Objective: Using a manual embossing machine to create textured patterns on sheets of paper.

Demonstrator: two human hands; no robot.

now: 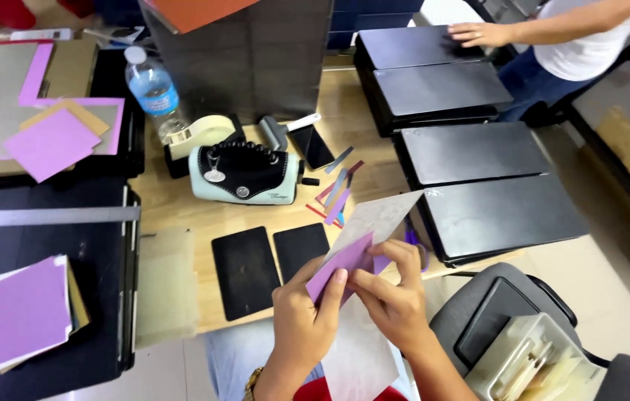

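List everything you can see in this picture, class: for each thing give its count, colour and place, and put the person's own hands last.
purple sheet: one, purple, held in both hands
grey sheet: one, pale grey, behind the purple sheet
black plates: two, black, on the table before the hands
die-cutting machine: one, mint and black, table centre
tape dispenser: one, cream, behind the machine
water bottle: one, clear with blue label, table rear
paper stack: one, purple on top, lower left
black boxes: several, black, right side
co-worker's hand: one, on the far box
left hand: pinching the purple sheet
right hand: pinching the purple sheet
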